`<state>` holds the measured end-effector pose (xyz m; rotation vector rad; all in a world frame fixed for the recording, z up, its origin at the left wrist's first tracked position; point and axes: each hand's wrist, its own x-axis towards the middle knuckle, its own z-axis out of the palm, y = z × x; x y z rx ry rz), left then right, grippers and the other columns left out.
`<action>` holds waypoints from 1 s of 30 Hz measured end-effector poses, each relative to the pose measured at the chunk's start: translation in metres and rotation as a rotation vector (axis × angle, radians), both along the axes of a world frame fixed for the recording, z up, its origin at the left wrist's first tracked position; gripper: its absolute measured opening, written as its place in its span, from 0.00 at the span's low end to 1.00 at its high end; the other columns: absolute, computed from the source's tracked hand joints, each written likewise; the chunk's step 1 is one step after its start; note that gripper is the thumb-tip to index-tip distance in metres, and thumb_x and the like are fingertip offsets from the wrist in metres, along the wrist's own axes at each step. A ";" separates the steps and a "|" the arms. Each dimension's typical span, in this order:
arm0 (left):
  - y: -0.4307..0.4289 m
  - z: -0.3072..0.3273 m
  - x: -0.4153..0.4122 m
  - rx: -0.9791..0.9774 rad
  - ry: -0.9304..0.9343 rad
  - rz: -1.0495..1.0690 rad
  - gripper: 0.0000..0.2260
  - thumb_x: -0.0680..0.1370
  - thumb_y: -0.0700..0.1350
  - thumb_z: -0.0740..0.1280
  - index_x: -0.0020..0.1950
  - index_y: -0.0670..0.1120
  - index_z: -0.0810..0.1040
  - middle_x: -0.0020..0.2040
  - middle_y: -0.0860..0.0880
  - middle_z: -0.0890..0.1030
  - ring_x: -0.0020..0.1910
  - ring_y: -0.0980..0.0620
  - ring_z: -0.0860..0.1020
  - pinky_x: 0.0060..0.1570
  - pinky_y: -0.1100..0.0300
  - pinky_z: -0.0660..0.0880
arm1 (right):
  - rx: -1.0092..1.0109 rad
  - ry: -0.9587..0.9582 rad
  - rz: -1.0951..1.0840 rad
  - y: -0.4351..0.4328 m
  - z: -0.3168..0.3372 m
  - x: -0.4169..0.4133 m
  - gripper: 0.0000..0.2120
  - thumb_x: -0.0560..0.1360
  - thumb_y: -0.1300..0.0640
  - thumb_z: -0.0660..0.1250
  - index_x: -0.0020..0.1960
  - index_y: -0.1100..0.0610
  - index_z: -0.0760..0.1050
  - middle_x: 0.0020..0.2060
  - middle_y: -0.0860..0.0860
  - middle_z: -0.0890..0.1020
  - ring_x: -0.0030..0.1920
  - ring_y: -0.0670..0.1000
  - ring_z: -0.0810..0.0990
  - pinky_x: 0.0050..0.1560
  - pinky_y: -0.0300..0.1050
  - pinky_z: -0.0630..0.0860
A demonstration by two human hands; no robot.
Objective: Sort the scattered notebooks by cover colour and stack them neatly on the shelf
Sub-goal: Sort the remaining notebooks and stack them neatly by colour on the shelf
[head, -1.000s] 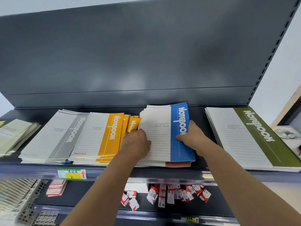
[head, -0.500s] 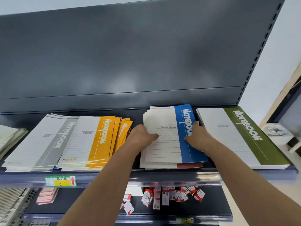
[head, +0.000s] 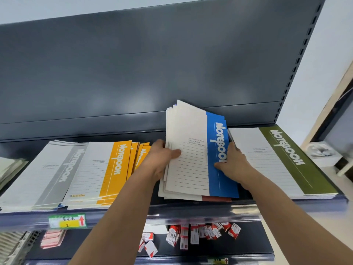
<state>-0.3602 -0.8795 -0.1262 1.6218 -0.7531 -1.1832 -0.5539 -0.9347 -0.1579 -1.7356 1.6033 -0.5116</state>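
Note:
A stack of blue-spined notebooks (head: 193,159) is tilted up off the shelf (head: 191,209), its far edge raised toward the back panel. My left hand (head: 162,159) grips its left edge, thumb on the top cover. My right hand (head: 233,161) holds its right edge, thumb on the blue band. A red-spined notebook (head: 215,198) peeks out at the bottom of that stack. To the left lie fanned orange notebooks (head: 107,169) and a grey pile (head: 45,173). A green pile (head: 277,159) lies flat on the right.
The dark back panel (head: 152,73) rises right behind the stacks. Pale notebooks (head: 9,167) sit at the far left. A price label (head: 66,220) hangs on the shelf lip. Small red-and-white boxes (head: 200,234) and pink packs (head: 51,239) lie on the lower shelf.
Both hands have lifted the far edge of the blue stack, so it now stands tilted instead of lying flat. The view has shifted slightly.

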 end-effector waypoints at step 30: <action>0.019 -0.013 0.004 -0.394 -0.219 0.013 0.25 0.77 0.44 0.69 0.69 0.54 0.60 0.63 0.53 0.74 0.62 0.51 0.73 0.62 0.50 0.74 | -0.177 -0.680 0.116 0.023 0.017 0.017 0.29 0.78 0.65 0.64 0.71 0.47 0.55 0.58 0.35 0.72 0.54 0.28 0.73 0.48 0.29 0.76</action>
